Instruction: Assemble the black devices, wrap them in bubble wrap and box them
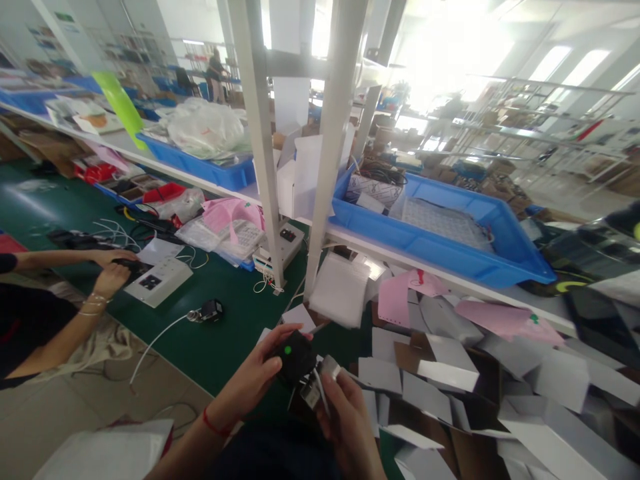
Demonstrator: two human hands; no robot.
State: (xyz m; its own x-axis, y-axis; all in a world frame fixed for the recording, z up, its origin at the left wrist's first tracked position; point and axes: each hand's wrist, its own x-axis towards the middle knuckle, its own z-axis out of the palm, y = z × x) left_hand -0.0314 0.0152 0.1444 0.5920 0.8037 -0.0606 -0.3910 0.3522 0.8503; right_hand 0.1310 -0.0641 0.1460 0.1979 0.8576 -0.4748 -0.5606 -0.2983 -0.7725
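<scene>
My left hand (257, 370) is closed around a black box-shaped device (296, 353) with a round green sticker on its face. Below it, my right hand (345, 403) grips a white cable (320, 392) together with silver metal parts beside the device. Whether those metal parts are fixed to the device I cannot tell. To the left on the green table, a similar black device (213, 310) lies with a white cable trailing over the table edge.
Open white cardboard boxes (440, 400) crowd the right. Above stand a shelf with a blue tray (440, 233) and metal posts (260, 133). At left, a co-worker's hands (113, 273) hold a dark object by a white test box (159, 280).
</scene>
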